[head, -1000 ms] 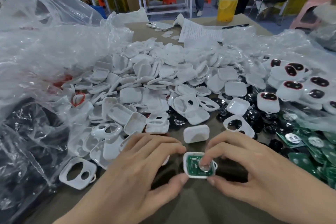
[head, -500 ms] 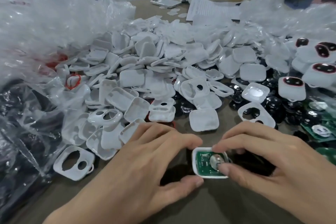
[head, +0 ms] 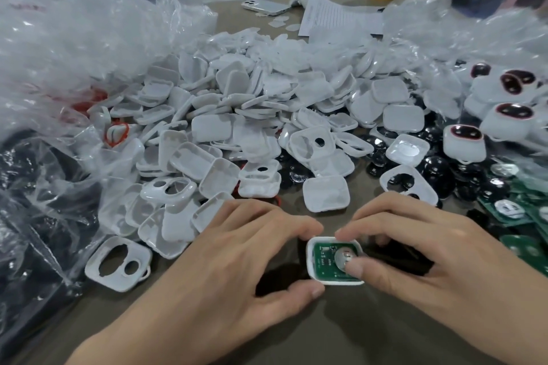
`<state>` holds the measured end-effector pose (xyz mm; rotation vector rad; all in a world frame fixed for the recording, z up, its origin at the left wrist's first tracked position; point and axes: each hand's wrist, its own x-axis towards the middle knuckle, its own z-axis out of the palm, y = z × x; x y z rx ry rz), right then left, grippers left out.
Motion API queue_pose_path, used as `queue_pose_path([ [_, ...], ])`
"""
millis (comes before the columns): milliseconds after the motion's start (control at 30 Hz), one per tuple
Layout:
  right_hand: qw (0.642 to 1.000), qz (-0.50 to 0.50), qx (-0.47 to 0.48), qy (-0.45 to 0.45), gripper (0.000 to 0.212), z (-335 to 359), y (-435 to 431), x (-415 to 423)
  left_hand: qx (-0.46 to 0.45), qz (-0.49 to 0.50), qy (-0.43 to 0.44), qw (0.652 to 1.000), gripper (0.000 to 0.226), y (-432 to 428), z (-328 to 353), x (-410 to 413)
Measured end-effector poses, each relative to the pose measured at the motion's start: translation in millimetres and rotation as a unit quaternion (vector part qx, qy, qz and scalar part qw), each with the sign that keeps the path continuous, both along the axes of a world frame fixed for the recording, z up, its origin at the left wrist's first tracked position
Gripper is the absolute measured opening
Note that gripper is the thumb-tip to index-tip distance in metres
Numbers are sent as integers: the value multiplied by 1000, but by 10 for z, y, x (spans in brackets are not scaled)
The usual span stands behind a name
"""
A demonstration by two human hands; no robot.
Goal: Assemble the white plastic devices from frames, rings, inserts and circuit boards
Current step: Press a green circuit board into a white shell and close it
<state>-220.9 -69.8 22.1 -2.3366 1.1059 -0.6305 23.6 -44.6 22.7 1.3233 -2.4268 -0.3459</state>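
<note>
Holds a white shell [head: 310, 261] on the table [head: 326, 332] close in front, left hand [head: 237, 261] pinching its left rim between thumb and fingertips. Pinches the far rim with the right hand [head: 430, 261], thumb pressing the green board [head: 323, 258] down inside. Leaves the closing undone; shows few finished devices [head: 464, 142] beside a large pile of loose shells [head: 237, 115].

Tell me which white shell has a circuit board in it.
The shell held between the left hand and right hand: a green board sits inside it. Open shells in the pile show none.
</note>
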Motion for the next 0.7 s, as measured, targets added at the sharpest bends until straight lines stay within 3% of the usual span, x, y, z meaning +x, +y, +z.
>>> queue_pose_path([
  [700,1000,13,6,13,17,11,-18,-27,-5,-3,4,1000,41,-17,-33,22],
])
